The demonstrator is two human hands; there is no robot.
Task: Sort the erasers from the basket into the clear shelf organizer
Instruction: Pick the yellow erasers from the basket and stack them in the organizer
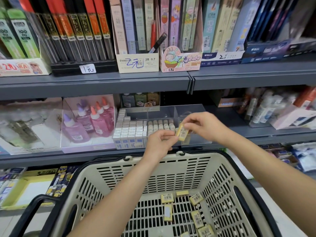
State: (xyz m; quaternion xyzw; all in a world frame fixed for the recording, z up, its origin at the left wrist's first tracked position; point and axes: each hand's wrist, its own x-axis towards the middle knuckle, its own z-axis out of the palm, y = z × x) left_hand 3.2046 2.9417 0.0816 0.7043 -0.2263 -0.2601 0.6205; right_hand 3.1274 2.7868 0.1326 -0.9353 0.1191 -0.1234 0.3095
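Note:
A small yellow eraser [183, 132] with a barcode label is held between both hands in front of the clear shelf organizer [188, 111]. My right hand [203, 126] pinches its upper end, and my left hand [159, 142] pinches its lower left side. The organizer's left compartments hold rows of white erasers [130, 130] and beige erasers [159, 125]; its right compartment looks nearly bare. Several more yellow erasers [196, 218] lie loose on the floor of the beige basket [119, 170] below my arms.
The organizer stands on a grey middle shelf [273, 134], with pink and purple glue bottles [92, 120] in a box to its left and packaged goods to the right. Pencil lead boxes [136, 31] fill the shelf above. The basket's black handle [29, 212] sticks out lower left.

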